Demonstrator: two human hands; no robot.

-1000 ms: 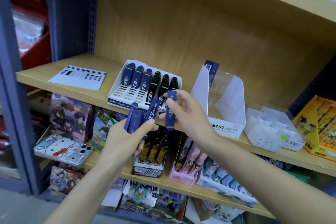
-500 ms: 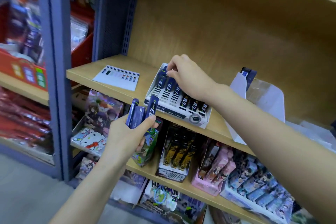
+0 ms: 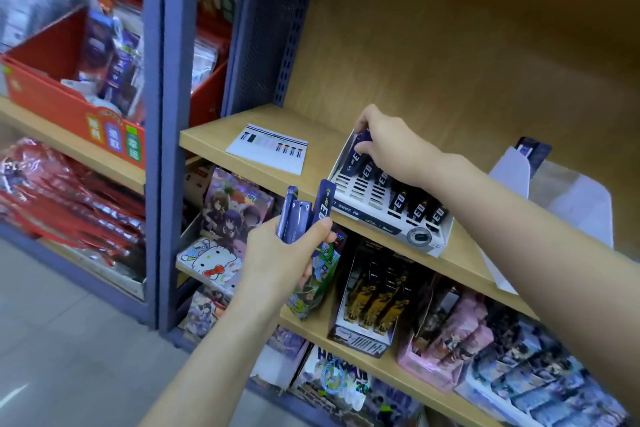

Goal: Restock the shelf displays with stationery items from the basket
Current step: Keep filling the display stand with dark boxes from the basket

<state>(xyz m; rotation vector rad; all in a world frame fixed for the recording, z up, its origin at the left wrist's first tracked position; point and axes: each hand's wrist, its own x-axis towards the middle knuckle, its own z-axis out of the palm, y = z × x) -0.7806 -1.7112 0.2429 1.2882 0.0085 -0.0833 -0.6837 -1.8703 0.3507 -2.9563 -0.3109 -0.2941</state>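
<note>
1. The right hand [image 3: 391, 149] reaches into the far-left corner of the white display tray [image 3: 388, 218]. Its grip is nearly closed, with thumb and fingertips pinching the top of one blue case [image 3: 357, 159] in the leftmost slot.
2. The left hand [image 3: 284, 256] is in front of the shelf [image 3: 221, 135] edge, at about 8 o'clock from the tray. Its grip is wrapped tight, thumb across the front, round a bundle [image 3: 299, 218] of the same blue cases, their tops pointing to 12 o'clock.
3. The bundle shows three tops; I cannot tell whether more are hidden behind them.
4. The tray shows three blue cases on its left side, counting the pinched one, and three black cases [image 3: 417, 210] on its right, six in all.
5. One white leaflet [image 3: 266, 152] lies flat on the same shelf at 9 o'clock from the tray. One white card stand [image 3: 512, 177] is at 3 o'clock.
6. A second ago the right hand held its blue case in front of the tray, close to the left hand. Half a second ago it had already reached the far-left corner, and it is there now. The left hand's bundle is unchanged.
</note>
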